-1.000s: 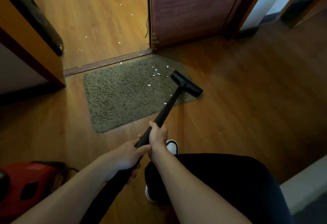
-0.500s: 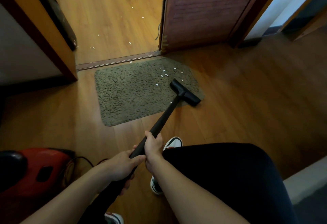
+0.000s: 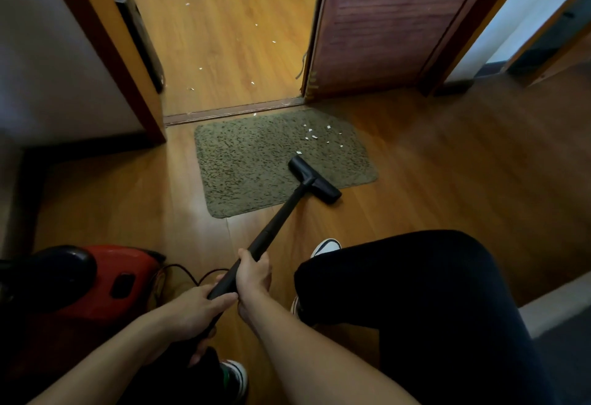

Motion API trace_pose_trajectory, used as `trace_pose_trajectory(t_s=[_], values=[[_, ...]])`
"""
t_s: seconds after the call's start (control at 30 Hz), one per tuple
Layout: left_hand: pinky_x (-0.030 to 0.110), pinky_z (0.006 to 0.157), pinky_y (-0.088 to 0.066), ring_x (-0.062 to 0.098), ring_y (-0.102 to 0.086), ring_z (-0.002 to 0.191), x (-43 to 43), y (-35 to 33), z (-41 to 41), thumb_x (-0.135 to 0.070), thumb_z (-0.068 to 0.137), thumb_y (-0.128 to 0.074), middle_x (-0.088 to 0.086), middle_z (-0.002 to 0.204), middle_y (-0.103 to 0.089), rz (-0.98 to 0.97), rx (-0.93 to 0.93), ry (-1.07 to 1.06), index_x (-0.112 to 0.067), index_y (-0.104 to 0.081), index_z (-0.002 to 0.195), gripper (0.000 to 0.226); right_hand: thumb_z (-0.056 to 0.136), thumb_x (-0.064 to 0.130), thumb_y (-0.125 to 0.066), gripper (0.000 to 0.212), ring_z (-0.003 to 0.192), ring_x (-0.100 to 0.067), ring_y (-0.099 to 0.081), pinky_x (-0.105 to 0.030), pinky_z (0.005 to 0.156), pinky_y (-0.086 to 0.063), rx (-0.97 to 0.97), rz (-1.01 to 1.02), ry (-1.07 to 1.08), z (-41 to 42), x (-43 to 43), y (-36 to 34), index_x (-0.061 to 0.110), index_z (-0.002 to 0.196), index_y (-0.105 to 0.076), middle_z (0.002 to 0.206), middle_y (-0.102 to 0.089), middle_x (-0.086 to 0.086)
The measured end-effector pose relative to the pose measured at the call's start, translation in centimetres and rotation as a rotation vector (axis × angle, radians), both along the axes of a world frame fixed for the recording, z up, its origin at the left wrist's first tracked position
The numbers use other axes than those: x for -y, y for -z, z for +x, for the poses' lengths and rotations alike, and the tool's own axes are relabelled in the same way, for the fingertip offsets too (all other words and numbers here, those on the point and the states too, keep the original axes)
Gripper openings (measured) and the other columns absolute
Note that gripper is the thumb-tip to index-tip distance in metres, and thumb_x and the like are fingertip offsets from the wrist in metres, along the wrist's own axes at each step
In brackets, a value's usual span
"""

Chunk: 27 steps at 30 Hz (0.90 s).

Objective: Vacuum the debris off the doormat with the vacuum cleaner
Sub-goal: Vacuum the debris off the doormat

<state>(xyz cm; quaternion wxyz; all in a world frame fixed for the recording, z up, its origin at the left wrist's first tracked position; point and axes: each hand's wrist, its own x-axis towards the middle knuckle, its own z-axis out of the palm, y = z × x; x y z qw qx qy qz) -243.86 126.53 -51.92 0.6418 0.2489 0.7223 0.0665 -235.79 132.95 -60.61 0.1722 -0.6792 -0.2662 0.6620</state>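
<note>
Head view shows us holding the long black vacuum cleaner wand in both hands: our left hand curls its fingers round the lower end, and our right hand wraps it just ahead. Its flat black nozzle lies across the near right edge of the shaggy olive-green doormat, with small white scraps scattered just beyond. The red vacuum canister sits on the wooden floor at our left.

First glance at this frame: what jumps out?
The black vacuum nozzle straddles the near right edge of the doormat, with white scraps clustered just beyond it. The right hand grips the wand ahead of the left hand. The red vacuum body sits at lower left.
</note>
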Motion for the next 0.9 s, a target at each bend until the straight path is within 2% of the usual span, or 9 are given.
trace_pose_trajectory(t_s=[0.13,0.23,0.37,0.43,0.5,0.53,0.63,0.77,0.9], values=[[0.028,0.038,-0.047,0.021,-0.054,0.038,1.6,-0.2,-1.4,-0.035,0.102,-0.050,0.007,0.054,-0.055,-0.008,0.008,-0.042,-0.017,-0.039,0.132,0.036,0.099,0.038,-0.058,0.063,0.116,-0.030,-0.065,-0.042,0.100,-0.056,-0.017,-0.022,-0.023,-1.9,1.4,-0.6,0.022,0.156,-0.036,0.136,-0.061,-0.009],[0.028,0.039,-0.047,0.021,-0.054,0.040,1.6,-0.7,-1.8,-0.036,0.102,-0.050,0.009,0.058,-0.056,-0.038,0.008,-0.053,-0.018,-0.040,0.130,0.035,0.091,0.045,-0.059,0.075,0.117,-0.032,-0.067,-0.047,0.103,-0.055,-0.017,-0.030,-0.028,-3.0,2.0,0.1,0.026,0.158,-0.031,0.137,-0.062,-0.008],[0.029,0.040,-0.048,0.021,-0.053,0.040,0.7,-0.7,-1.2,-0.037,0.102,-0.049,0.010,0.061,-0.056,-0.033,0.009,-0.047,-0.019,-0.036,0.136,0.041,0.094,0.045,-0.059,0.073,0.120,-0.032,-0.065,-0.048,0.106,-0.053,-0.009,-0.030,-0.023,-2.5,0.8,0.4,0.023,0.159,-0.032,0.140,-0.061,-0.008],[0.029,0.040,-0.048,0.020,-0.052,0.040,-0.1,-0.6,-0.5,-0.037,0.102,-0.049,0.011,0.063,-0.054,-0.019,0.001,-0.042,-0.020,-0.030,0.143,0.047,0.101,0.039,-0.057,0.065,0.117,-0.029,-0.064,-0.043,0.100,-0.055,-0.014,-0.005,-0.004,-1.6,-0.1,0.5,0.019,0.158,-0.034,0.141,-0.059,-0.009],[0.028,0.040,-0.047,0.019,-0.051,0.039,-1.2,-0.6,0.5,-0.036,0.103,-0.048,0.011,0.065,-0.053,-0.020,0.003,-0.030,-0.020,-0.030,0.143,0.047,0.104,0.034,-0.055,0.056,0.103,-0.023,-0.065,-0.032,0.078,-0.057,-0.031,0.011,0.023,-0.4,-1.1,0.7,0.018,0.155,-0.037,0.138,-0.059,-0.011],[0.028,0.040,-0.046,0.018,-0.050,0.039,-1.7,-0.7,1.1,-0.036,0.103,-0.047,0.010,0.065,-0.052,-0.019,0.004,-0.023,-0.018,-0.030,0.143,0.046,0.104,0.034,-0.056,0.056,0.102,-0.024,-0.065,-0.031,0.076,-0.056,-0.021,0.012,0.036,0.1,-1.5,1.1,0.017,0.154,-0.038,0.136,-0.060,-0.012],[0.026,0.039,-0.047,0.016,-0.051,0.038,-3.1,-0.5,2.8,-0.035,0.104,-0.045,0.009,0.063,-0.052,-0.003,0.010,0.009,-0.020,-0.024,0.147,0.050,0.099,0.037,-0.058,0.055,0.109,-0.037,-0.069,-0.049,0.094,-0.059,0.000,-0.001,0.071,1.3,-2.1,0.6,0.019,0.148,-0.042,0.127,-0.064,-0.015],[0.027,0.041,-0.047,0.015,-0.052,0.036,-4.5,0.4,4.6,-0.037,0.103,-0.046,0.008,0.061,-0.053,0.000,0.027,0.049,-0.016,-0.031,0.139,0.045,0.094,0.039,-0.059,0.056,0.101,-0.042,-0.072,-0.056,0.090,-0.061,-0.035,0.005,0.143,3.3,-3.2,1.2,0.021,0.144,-0.044,0.118,-0.064,-0.013],[0.029,0.044,-0.049,0.017,-0.053,0.040,-5.6,1.1,5.8,-0.041,0.102,-0.048,0.008,0.063,-0.052,-0.019,0.048,0.032,-0.017,-0.035,0.133,0.042,0.092,0.041,-0.060,0.059,0.100,-0.043,-0.072,-0.054,0.087,-0.063,-0.047,0.004,0.170,5.0,-4.6,1.2,0.021,0.144,-0.044,0.126,-0.063,-0.020]])
